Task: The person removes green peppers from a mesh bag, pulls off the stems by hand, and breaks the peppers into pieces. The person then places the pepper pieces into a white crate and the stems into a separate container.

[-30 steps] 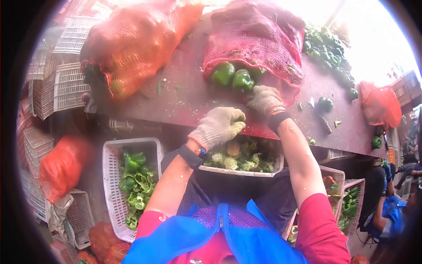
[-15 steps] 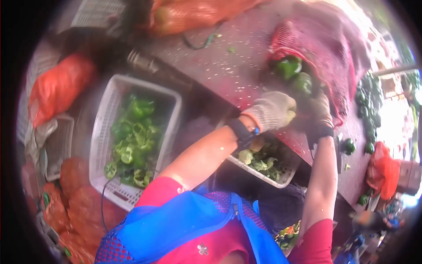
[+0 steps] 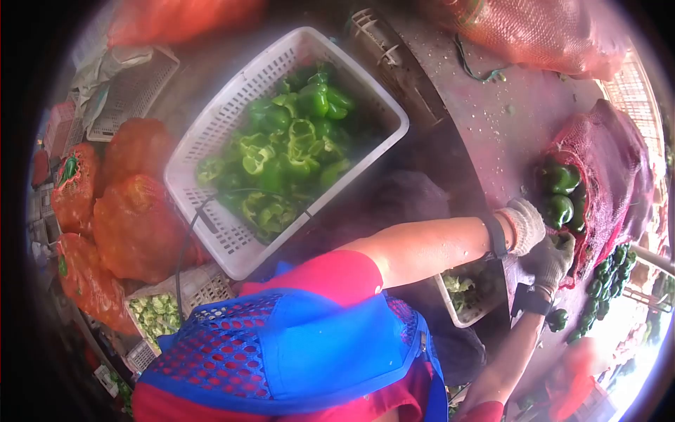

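Note:
Both of my hands wear pale knit gloves and are close together at the mouth of a red mesh sack (image 3: 608, 176). My left hand (image 3: 526, 225) is curled closed just left of the green bell peppers (image 3: 560, 209) showing in the sack's opening. Whatever is inside its fingers is hidden. My right hand (image 3: 552, 261) is just below, its fingers bent in beside the lower peppers and the sack's edge. I cannot make out what it grips. A white crate (image 3: 288, 151) to the left holds cut and hollowed green bell pepper pieces (image 3: 302, 137).
A smaller white tray (image 3: 467, 320) with pale green scraps is below my left forearm. Orange mesh sacks (image 3: 133, 211) stand at the left, beside a basket of pale trimmings (image 3: 156, 314). Several loose green peppers (image 3: 608, 278) lie right of my hands. Another full sack (image 3: 534, 35) is at the top right.
The view has swung left, so the crate looks nearer the middle and the sack farther right. My hands stay close together by the peppers at the sack's mouth.

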### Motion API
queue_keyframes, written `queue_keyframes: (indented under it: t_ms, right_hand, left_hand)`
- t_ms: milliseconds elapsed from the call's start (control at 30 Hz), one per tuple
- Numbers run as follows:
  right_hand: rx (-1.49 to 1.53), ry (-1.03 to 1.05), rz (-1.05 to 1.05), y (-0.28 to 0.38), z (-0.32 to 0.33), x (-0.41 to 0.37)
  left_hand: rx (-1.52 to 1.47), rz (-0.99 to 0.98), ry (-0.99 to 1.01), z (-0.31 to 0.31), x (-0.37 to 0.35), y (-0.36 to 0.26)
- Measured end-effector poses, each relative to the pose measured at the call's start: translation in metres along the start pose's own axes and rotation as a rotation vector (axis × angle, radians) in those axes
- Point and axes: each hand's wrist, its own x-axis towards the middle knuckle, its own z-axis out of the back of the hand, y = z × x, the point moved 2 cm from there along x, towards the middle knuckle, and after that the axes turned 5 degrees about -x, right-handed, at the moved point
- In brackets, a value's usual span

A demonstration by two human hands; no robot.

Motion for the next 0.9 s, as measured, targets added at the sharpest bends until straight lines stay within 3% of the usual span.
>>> queue_keyframes:
  t_ms: [33, 67, 100, 133, 167, 200, 300, 467, 500, 533, 567, 633, 667, 800, 900]
  right_hand:
    - [-0.058, -0.090, -0.028, -0.011, 0.010, -0.008]
    - [0.346, -0.112, 0.002, -0.010, 0.016, -0.008]
    - [0.323, -0.164, -0.017, 0.045, 0.034, -0.018]
    - [0.500, -0.239, -0.042, 0.090, 0.040, -0.026]
    - [0.528, -0.288, -0.012, 0.108, 0.040, -0.029]
    - [0.543, -0.321, 0.040, 0.123, 0.043, -0.032]
    - [0.601, -0.399, 0.176, 0.161, 0.044, -0.036]
    - [0.694, -0.374, 0.199, 0.173, 0.064, -0.090]
    - [0.728, -0.300, 0.140, 0.168, 0.067, -0.112]
    - [0.753, -0.169, 0.013, 0.163, 0.068, -0.140]
    - [0.692, 0.095, -0.296, 0.161, 0.070, -0.169]
    - [0.452, 0.454, -0.204, 0.138, 0.032, -0.204]
    - [0.304, 0.626, 0.024, 0.127, 0.011, -0.218]
    - [-0.047, 1.337, 0.148, 0.095, -0.091, -0.265]
    - [-0.046, 1.479, 0.074, 0.065, -0.165, -0.316]
  left_hand:
    - [-0.053, -0.054, 0.003, -0.003, 0.001, 0.004]
    - [-0.081, -0.038, 0.092, 0.004, -0.001, 0.006]
    - [-0.063, -0.051, 0.101, 0.010, -0.005, 0.004]
    - [-0.067, -0.041, 0.110, -0.002, 0.000, 0.005]
    - [0.000, -0.041, -0.025, -0.006, -0.014, 0.004]
    - [-0.039, -0.056, 0.159, 0.018, -0.019, 0.004]
    - [-0.014, -0.080, 0.164, 0.029, -0.030, 0.017]
    - [-0.161, -0.077, 0.103, 0.057, -0.036, 0.054]
    - [-0.171, -0.034, 0.131, 0.066, -0.038, 0.057]
    - [-0.145, -0.218, -0.081, 0.063, -0.036, 0.070]
    - [-0.219, -0.059, 0.080, 0.088, -0.047, 0.059]
    - [-0.238, -0.042, -0.055, 0.098, -0.060, 0.057]
    - [-0.260, -0.039, -0.063, 0.100, -0.062, 0.057]
    - [-0.314, -0.021, -0.015, 0.104, -0.058, 0.044]
    - [-0.216, -0.072, -0.053, 0.100, -0.048, 0.046]
